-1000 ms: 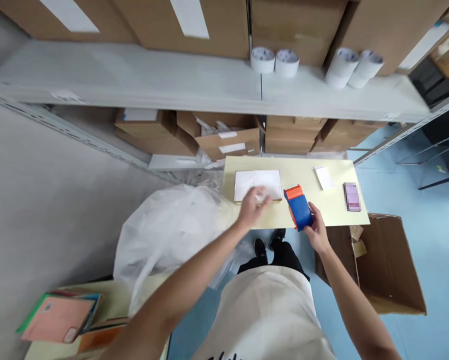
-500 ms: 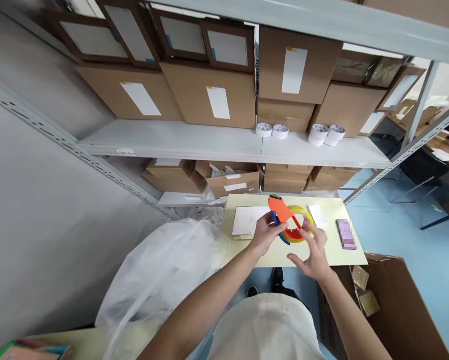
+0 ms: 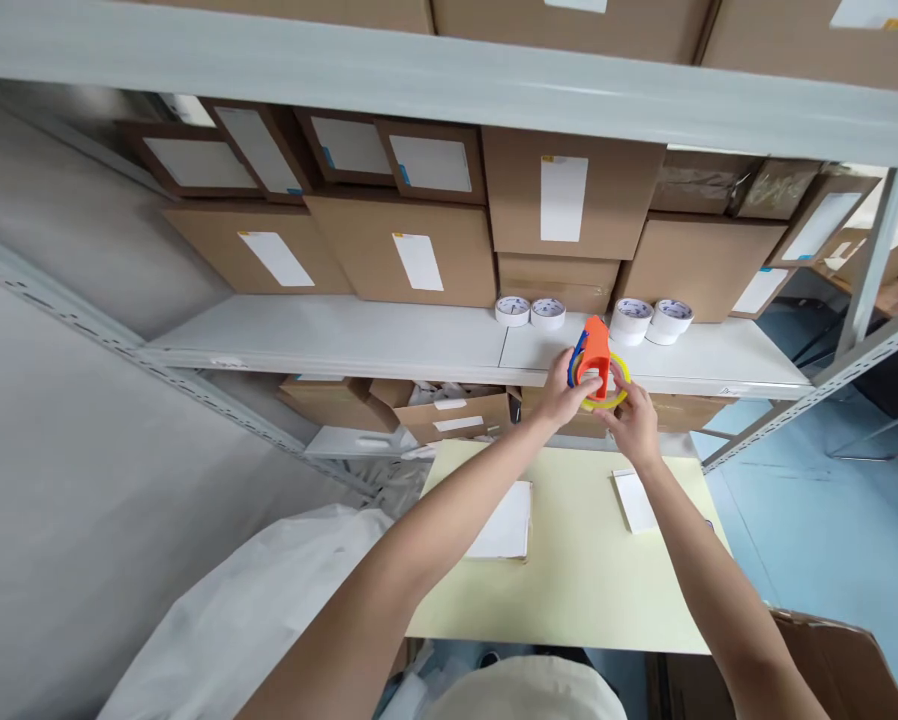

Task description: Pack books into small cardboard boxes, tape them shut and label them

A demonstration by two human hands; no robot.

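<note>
Both my hands are raised in front of the white shelf. My left hand grips the blue handle of an orange tape dispenser that carries a yellowish roll of clear tape. My right hand is closed on the roll and the dispenser from the right side. Below my arms lies a pale yellow table with a white flat packet and a white slip of paper.
Several white tape rolls stand on the shelf just behind the dispenser. Brown cardboard boxes with white labels fill the shelves. A large white plastic bag lies at the lower left, an open cardboard box at the lower right.
The dispenser went from lying on the table in my right hand to being held by both hands and lifted up to shelf height. My view tilted upward.
</note>
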